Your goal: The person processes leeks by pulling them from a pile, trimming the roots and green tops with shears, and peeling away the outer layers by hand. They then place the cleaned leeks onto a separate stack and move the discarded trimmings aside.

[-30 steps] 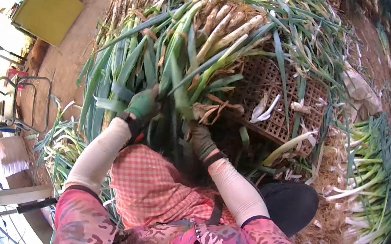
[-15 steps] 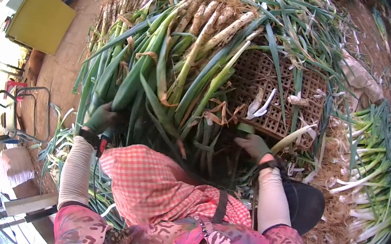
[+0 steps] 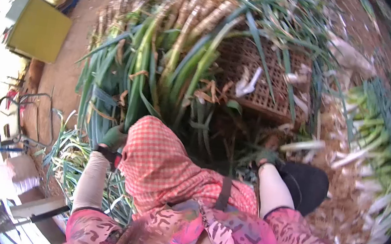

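My left hand (image 3: 113, 138), in a green glove, is at the lower ends of the green leaves of a large pile of long onions (image 3: 138, 62); its fingers are partly hidden by the leaves and the checked cloth. My right hand (image 3: 267, 156), also gloved, is low in the shade in front of the brown lattice crate (image 3: 269, 77). It is blurred, and its fingers cannot be made out. White stalk scraps (image 3: 246, 84) lie on the crate. A pale stalk (image 3: 302, 145) lies just right of my right hand.
Rows of trimmed onions (image 3: 375, 150) line the right side. Loose leaves (image 3: 73, 153) lie at the lower left. Further left are a metal-framed chair (image 3: 27, 116) and a yellow panel (image 3: 41, 28). A black round object (image 3: 303, 187) is beside my right forearm.
My left hand has moved down and slightly right along the leaves. My right hand has moved down and right, away from the crate's edge. The whole view has shifted.
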